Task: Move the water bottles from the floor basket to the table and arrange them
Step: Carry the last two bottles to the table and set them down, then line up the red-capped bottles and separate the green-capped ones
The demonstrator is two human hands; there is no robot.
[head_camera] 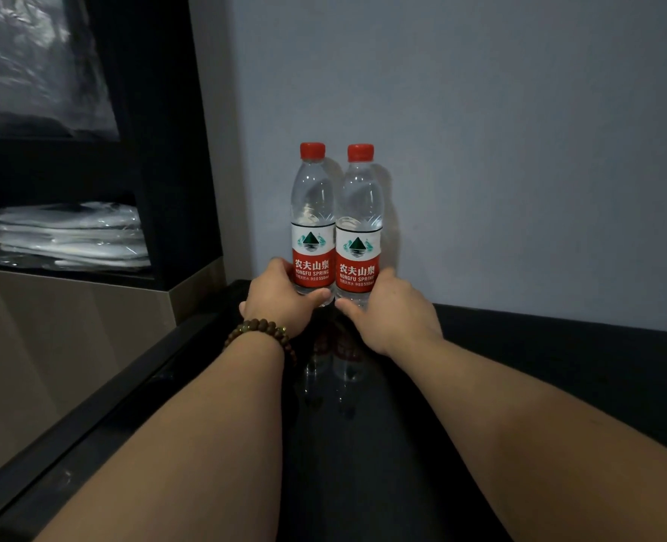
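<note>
Dark and shiny, the table (558, 346) is running along a grey wall (519, 150), and on it, close to that wall, the left bottle (313, 213) and the right bottle (359, 221) are standing straight up with their sides touching; the left hand (281, 299) is curling round the bottom part of the left bottle, and the right hand (394, 314) is wrapping the bottom part of the right bottle the same way, so each hand is holding its own bottle low down; the two thumbs are nearly meeting in front, between the bottles; I think the next move is letting go or nudging them into line, and a tall bottle held so low may tip; a bead bracelet (261, 332) is sitting on the left wrist; a shelf (70, 267) with white packs (66, 236) in clear wrap is standing off to the left, well apart; nothing is blocking the hands; the floor basket is not showing.
</note>
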